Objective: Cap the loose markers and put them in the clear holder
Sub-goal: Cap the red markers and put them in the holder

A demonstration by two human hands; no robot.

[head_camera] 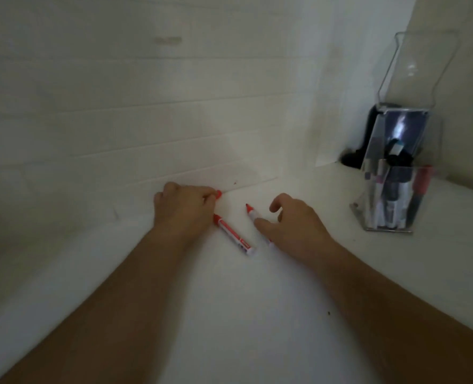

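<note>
Near the middle of the frame, the left hand [184,209] is curled narrow around a small red cap [218,193] at its fingertips, with one red marker [234,235] lying on the white surface [229,314] just beside and below that hand. The right hand [296,223] is spread loosely, fingers apart, over a second, uncapped red marker [252,213], its thumb touching the barrel without closing on it. The clear holder [396,173], already holding several markers, stands well apart at the right of the frame.

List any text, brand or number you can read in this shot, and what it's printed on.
No text here is readable.
Red marker by the left hand: the barrel label's print is blurred.
Markers in the clear holder: labels too small and dim.
</note>
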